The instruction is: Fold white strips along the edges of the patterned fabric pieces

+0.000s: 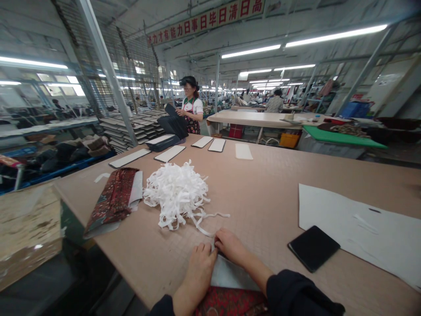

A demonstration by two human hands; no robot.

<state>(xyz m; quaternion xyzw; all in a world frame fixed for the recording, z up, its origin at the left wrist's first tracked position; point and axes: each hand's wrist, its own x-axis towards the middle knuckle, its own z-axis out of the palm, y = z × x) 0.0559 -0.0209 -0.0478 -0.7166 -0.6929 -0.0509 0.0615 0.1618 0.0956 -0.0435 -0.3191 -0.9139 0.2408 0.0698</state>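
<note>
We are working at the lower middle of the frame, where our left hand [201,262] and our right hand [230,246] are meeting at the top corner of a pale panel [228,274]. The fingers of both hands are curling in and touching that corner; they are hiding the contact, so we cannot tell whether either hand is gripping. Below the panel, red patterned fabric [233,302] is showing between our forearms and running out at the bottom of the frame.

Just above our fingers, loose ends are trailing from a heap of white strips [177,193], left of centre. Farther left, a folded patterned piece [113,199] is lying along the left edge of the worktop [263,197], its lower end reaching that edge. On our right, a broad stretch of brown surface is running as far as a black pad [314,249], which is lying against the lower left edge of a large white sheet [368,237]. The room toward the heap is narrower.

Near the far edge, white panels with dark borders [170,153] are lying apart from one another, with a pale rectangle [244,152] to their right. Beyond them, upper middle, a person [194,107] is standing beside a stack of dark panels [174,127].
</note>
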